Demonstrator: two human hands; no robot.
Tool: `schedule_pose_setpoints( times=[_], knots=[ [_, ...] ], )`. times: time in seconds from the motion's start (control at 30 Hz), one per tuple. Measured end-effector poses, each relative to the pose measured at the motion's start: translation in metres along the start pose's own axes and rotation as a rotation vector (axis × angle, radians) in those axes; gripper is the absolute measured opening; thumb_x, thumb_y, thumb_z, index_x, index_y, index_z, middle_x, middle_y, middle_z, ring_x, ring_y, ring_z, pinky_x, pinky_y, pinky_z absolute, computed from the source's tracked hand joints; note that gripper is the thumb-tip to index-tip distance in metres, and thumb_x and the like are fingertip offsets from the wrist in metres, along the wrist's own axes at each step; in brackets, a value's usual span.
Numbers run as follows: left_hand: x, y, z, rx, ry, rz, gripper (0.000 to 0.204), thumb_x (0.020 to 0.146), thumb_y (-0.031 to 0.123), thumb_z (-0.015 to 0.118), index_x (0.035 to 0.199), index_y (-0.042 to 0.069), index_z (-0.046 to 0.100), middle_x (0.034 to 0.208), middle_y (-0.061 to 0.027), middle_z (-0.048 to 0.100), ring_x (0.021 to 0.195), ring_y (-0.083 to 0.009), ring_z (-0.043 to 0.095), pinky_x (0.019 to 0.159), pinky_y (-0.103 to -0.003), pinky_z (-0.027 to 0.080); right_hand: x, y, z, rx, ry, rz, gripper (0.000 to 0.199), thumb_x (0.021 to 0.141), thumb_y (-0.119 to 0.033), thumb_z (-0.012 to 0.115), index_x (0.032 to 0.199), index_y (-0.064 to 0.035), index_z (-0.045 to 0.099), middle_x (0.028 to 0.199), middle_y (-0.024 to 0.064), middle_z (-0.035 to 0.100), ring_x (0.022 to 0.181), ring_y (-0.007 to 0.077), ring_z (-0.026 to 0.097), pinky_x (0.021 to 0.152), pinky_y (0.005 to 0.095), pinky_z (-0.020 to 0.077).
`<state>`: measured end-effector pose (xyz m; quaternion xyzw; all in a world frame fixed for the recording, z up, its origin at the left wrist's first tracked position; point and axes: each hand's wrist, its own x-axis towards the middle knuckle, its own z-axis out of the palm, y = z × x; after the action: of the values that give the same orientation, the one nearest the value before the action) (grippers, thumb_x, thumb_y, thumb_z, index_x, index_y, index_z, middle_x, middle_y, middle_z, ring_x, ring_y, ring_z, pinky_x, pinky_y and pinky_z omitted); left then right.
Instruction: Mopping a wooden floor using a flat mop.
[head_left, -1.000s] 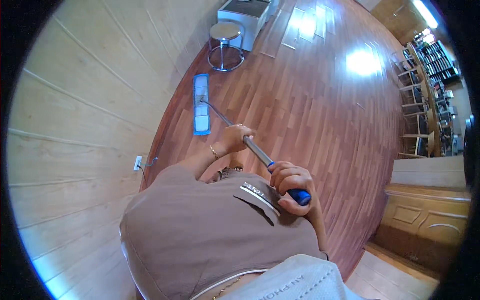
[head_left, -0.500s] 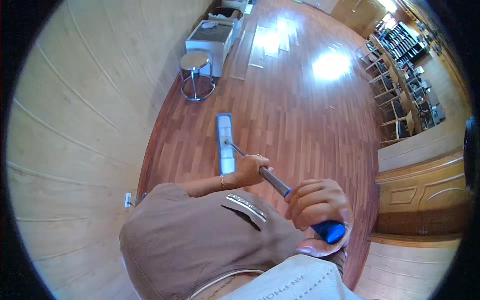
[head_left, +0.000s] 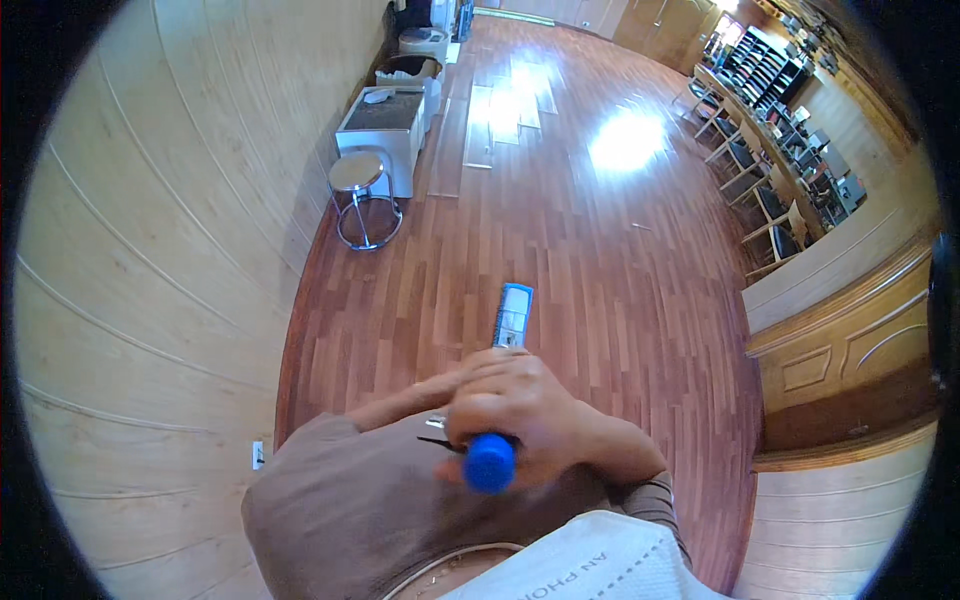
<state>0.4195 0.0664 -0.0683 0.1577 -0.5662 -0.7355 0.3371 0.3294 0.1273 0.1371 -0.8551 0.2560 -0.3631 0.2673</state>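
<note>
My right hand (head_left: pixel 525 400) is wrapped round the top of a flat mop's handle, just ahead of its round blue end cap (head_left: pixel 489 463). My left hand (head_left: pixel 485 362) is farther down the same pole, closed on it, mostly hidden behind the right hand. The pole points away from my body and the hands cover nearly all of it. Beyond them the flat mop's head (head_left: pixel 514 312), pale with a blue rim, lies on the wooden floor (head_left: pixel 590 270); its near end is hidden.
Along the pale left wall (head_left: pixel 180 250) stand a round metal stool (head_left: pixel 357 172), a white cabinet (head_left: pixel 385 150) and bins. At the right are a wooden door (head_left: pixel 850 350) and a long desk with several chairs (head_left: pixel 780 240). Light glares off the floor ahead.
The mop's head has swung right and closer to my body. My right hand and the handle's end have moved left to my middle, now covering most of the left hand.
</note>
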Motion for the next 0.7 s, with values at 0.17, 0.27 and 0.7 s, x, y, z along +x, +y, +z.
schedule_pose_setpoints(
  times=[0.17, 0.27, 0.7],
  knots=[
    [-0.034, 0.13, -0.031, 0.012, -0.025, 0.136, 0.069, 0.075, 0.042, 0.07, 0.129, 0.005, 0.046, 0.129, -0.0172, 0.051, 0.117, -0.0272, 0.052, 0.098, -0.038, 0.04, -0.018, 0.075, 0.035, -0.1, 0.039, 0.293, 0.023, 0.065, -0.024, 0.075, 0.082, -0.0129, 0.063, 0.077, 0.0121, 0.065, 0.075, 0.0362, 0.063, 0.066, 0.0462, 0.0483],
    [-0.056, 0.151, -0.057, 0.122, -0.039, 0.546, 0.074, 0.075, 0.053, 0.069, 0.127, 0.005, 0.046, 0.125, -0.0216, 0.051, 0.114, -0.0319, 0.053, 0.092, -0.042, 0.044, -0.028, 0.129, 0.063, -0.14, 0.062, 0.387, 0.022, 0.067, -0.027, 0.074, 0.076, -0.0112, 0.063, 0.071, 0.0141, 0.063, 0.07, 0.0373, 0.062, 0.061, 0.0457, 0.0479],
    [-0.073, 0.142, -0.001, 0.5, 0.289, 0.894, 0.024, 0.089, 0.03, 0.06, 0.086, 0.012, 0.043, 0.061, -0.0033, 0.05, 0.055, -0.0161, 0.05, 0.058, -0.034, 0.038, -0.158, 0.282, 0.164, -0.081, 0.185, 0.587, 0.021, 0.071, -0.024, 0.066, 0.077, -0.005, 0.059, 0.079, 0.0159, 0.061, 0.08, 0.0375, 0.058, 0.066, 0.0466, 0.0438]
  ],
)
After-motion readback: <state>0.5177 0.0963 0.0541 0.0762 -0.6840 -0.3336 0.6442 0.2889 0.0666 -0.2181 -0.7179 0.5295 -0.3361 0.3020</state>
